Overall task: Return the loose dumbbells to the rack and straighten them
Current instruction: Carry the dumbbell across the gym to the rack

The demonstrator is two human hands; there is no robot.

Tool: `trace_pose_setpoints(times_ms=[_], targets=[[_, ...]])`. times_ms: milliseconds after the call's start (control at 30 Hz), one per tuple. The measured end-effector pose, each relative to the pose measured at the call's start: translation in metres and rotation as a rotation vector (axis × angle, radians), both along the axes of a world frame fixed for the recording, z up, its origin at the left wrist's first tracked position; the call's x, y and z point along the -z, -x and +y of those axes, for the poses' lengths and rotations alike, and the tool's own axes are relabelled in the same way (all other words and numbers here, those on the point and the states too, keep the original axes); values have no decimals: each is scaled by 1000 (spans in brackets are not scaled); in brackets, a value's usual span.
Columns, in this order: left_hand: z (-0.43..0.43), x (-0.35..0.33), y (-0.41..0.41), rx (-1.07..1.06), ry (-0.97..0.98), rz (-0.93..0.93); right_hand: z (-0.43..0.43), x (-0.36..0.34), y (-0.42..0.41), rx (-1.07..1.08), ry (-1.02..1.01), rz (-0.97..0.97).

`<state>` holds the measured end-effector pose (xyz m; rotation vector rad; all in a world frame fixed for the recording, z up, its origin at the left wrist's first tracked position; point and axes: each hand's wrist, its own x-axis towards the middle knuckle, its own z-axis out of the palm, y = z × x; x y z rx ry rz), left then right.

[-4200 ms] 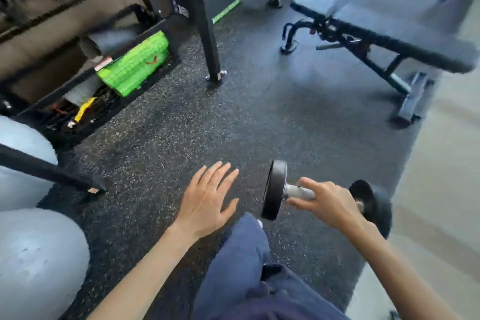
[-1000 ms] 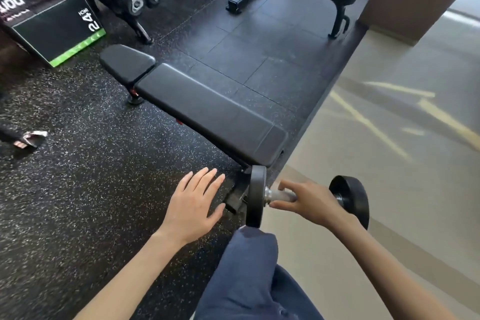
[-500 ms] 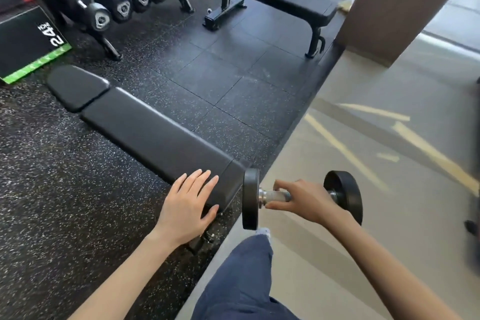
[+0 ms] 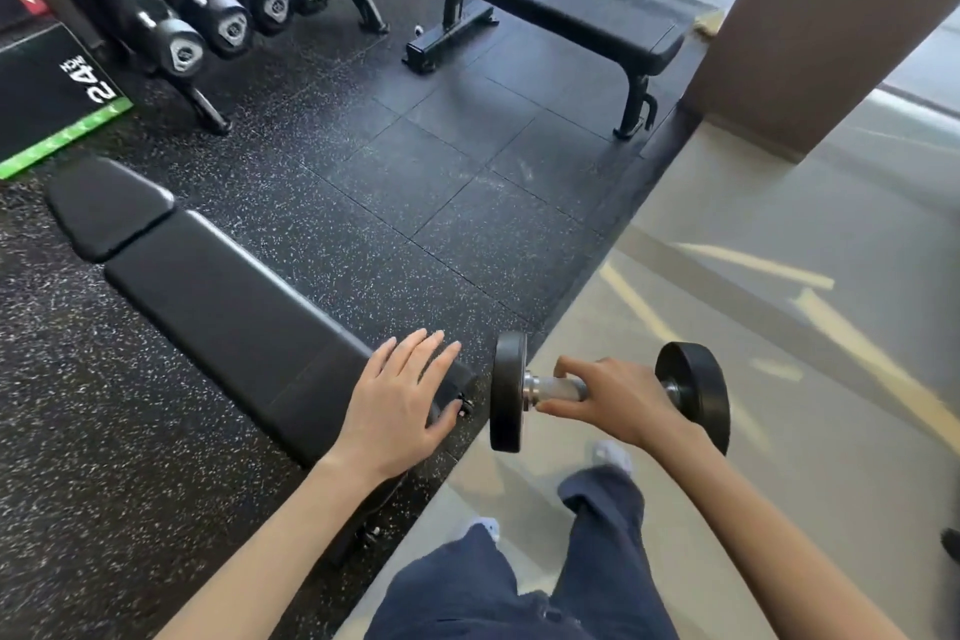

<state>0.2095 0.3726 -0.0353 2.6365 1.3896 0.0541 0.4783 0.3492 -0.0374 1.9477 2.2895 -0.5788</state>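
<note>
Fingers of my right hand (image 4: 618, 403) wrap the dumbbell (image 4: 608, 392) handle, holding it level above the pale floor (image 4: 779, 379). My left hand (image 4: 397, 408) is spread flat and empty over the near bench (image 4: 223, 312). The rack (image 4: 218, 0) stands far off, upper left.

Both bare forearms reach forward from the lower edge of the view. The left hand (image 4: 400, 405) is held flat, palm down, fingers straight and slightly spread, thumb out to the side, holding nothing. The right hand (image 4: 618, 403) is turned knuckles up, its grip closed around the bar of a dumbbell (image 4: 506, 392), with thumb and forefinger stretched toward the left-hand weight.
</note>
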Motion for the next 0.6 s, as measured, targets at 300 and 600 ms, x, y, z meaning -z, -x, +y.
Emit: trace_pose_setpoints(times_ms=[300, 600], targets=[[74, 17, -115, -114, 17, 3, 100, 9, -130, -47, 25, 4], [184, 8, -278, -162, 0, -7, 227, -9, -293, -113, -11, -15]])
